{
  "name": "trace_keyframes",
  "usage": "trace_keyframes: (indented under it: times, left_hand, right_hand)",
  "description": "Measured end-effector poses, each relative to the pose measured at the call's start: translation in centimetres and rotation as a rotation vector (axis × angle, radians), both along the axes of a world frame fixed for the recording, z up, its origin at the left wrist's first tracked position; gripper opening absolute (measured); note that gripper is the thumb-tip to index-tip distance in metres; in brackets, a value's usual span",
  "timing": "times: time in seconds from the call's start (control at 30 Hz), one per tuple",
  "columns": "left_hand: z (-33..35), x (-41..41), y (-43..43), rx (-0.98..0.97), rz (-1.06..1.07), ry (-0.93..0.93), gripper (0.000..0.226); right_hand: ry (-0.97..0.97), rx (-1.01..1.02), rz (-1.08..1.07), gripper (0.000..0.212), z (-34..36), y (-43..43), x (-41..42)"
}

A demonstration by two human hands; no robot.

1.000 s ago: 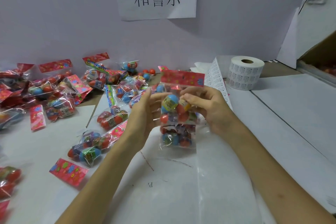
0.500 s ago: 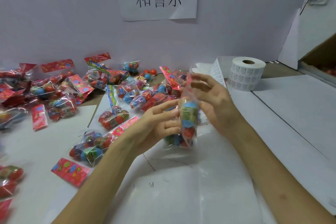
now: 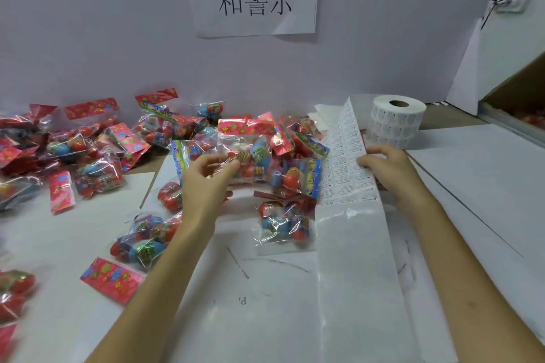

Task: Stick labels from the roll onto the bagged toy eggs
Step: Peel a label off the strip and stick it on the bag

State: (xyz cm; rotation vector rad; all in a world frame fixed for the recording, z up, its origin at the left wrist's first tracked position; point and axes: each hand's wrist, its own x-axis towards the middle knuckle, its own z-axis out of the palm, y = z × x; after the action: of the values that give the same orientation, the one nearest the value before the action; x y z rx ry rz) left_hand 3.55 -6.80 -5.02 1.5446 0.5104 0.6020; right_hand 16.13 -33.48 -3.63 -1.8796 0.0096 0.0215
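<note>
- Bagged toy eggs [image 3: 250, 153] hang upright just above centre frame. The left hand [image 3: 206, 183] pinches the bag's lower left corner between thumb and curled fingers.
- The right hand [image 3: 389, 174] lies right of centre, its fingertips touching the right edge of the label strip [image 3: 343, 162]. I cannot tell whether they already pinch a label.
- The step looks like fetching the next label. It is best lifted by one corner and peeled slowly, so the thin paper does not curl or stick to itself.
- The bag should be kept taut, and a flat patch of film chosen between the bulges. Rubbing from the middle outward should keep out wrinkles.
- The bag is clear, crinkly, glossy film under a pink flowered header card [image 3: 244, 127]. The eggs inside are smooth, rounded, red and blue.
- The strip is matte white, printed with small rectangular labels in rows. It runs up to the roll [image 3: 396, 124] at upper right, and its lower backing looks bare and slick.
- Another bag [image 3: 284, 224] lies flat at centre on the white table [image 3: 472, 186].
</note>
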Motion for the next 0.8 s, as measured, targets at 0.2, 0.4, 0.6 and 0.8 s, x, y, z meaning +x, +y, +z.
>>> trace_keyframes:
  times: [0.2,0.4,0.6,0.8]
  left_hand:
    - [-0.6,0.0,0.3,0.321,0.144,0.156,0.051]
    - [-0.6,-0.2,-0.8,0.807,0.31,0.08,0.053]
    - [1.1,-1.2,-5.7,0.125,-0.409,-0.084,0.06]
    - [0.3,-1.4,-7.2,-0.128,-0.709,0.099,0.032]
  right_hand:
    - [-0.205,0.198,0.023,0.034,1.3,0.3,-1.0]
    - [-0.152,0.507,0.106,0.039,2.3,0.2,-1.8]
    - [-0.157,0.623,0.143,0.034,2.3,0.7,-2.2]
    - [-0.229,0.523,0.161,0.033,1.8,1.6,-2.0]
